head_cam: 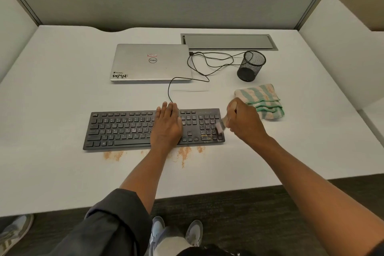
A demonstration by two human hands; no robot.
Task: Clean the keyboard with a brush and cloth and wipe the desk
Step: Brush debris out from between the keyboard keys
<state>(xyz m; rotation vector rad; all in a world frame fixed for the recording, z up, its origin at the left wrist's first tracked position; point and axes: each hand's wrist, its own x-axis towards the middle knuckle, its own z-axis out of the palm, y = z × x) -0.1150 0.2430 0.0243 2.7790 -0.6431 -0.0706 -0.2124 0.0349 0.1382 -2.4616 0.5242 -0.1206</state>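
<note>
One keyboard (145,129), one brush (220,127), one cloth (262,100) on desk (62,89). Your left hand (167,124) flat, fingers straight, pressing keyboard middle. Your right hand (243,122) clamped round brush, bristles on keyboard's right end; cloth near desk's right edge.

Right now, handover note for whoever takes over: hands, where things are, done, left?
Left hand rests flat on the black keyboard, steadying it. Right hand grips a small pale brush, bristles on the number pad. Orange-brown dust lies on the white desk along the keyboard's front edge, some on the lower right keys. Green striped cloth lies folded, untouched, to the right. Left: finish brushing, cloth over keys, wipe desk.
</note>
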